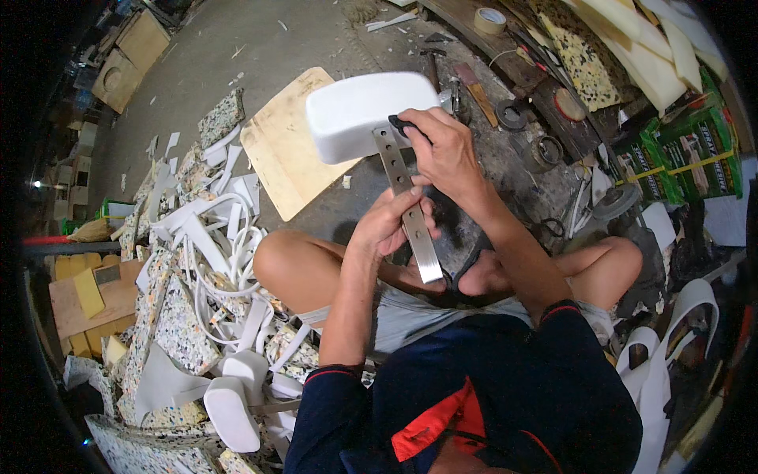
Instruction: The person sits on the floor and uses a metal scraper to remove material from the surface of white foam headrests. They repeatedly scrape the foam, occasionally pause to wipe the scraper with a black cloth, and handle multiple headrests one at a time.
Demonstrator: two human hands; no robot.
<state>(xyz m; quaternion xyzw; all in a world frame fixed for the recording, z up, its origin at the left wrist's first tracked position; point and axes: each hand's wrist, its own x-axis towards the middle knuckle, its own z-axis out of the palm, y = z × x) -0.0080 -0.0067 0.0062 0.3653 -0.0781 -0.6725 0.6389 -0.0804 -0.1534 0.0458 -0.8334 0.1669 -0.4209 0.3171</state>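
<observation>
A white padded block, resembling a headrest, is held up in front of me. From its lower edge a flat steel bar with a row of holes extends toward my lap. My left hand grips this bar around its middle, with the thumb across the top. My right hand pinches a small black piece against the pad, close to where the bar meets it. What the black piece is made of, I cannot tell. Below the pad lies a pale wooden board on the floor.
Foam and white trim scraps pile up on my left, with more white pads nearby. To the right lie a hammer, a wooden-handled scraper, tape rolls and green packages bearing writing. My crossed legs flank the work.
</observation>
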